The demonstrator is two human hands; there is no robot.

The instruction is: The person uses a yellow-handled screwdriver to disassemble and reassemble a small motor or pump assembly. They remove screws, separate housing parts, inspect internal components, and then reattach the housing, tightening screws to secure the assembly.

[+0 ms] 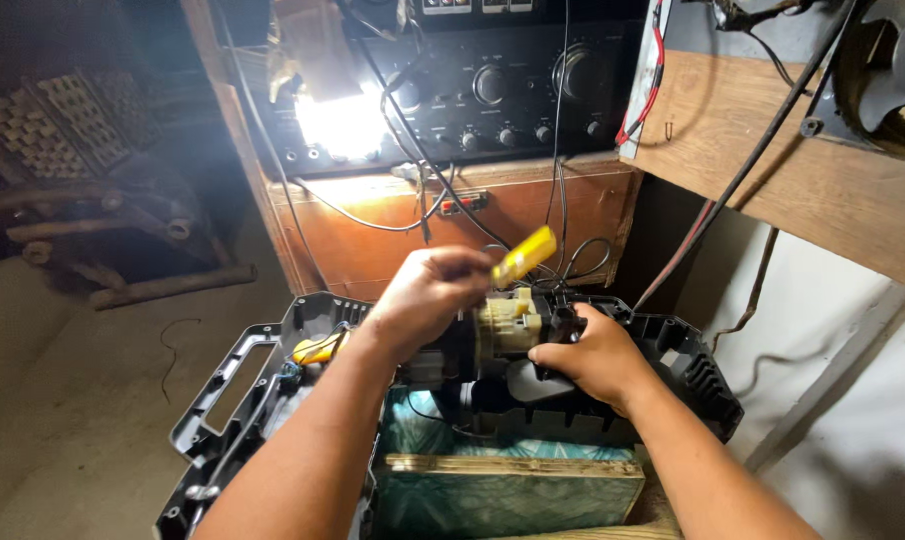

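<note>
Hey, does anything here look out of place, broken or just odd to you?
Yes. The black power tool lies opened, its pale yellowish inner part bared between the left hand, which holds a yellow-handled tool, and the right hand. A separate black casing shell lies to the left. Loose wires dangle from the black audio unit behind.

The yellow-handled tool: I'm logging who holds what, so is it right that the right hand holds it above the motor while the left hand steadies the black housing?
Not quite: the hands are swapped. In the head view the left hand holds the yellow-handled tool above the motor, while the right hand steadies the black housing.
</note>
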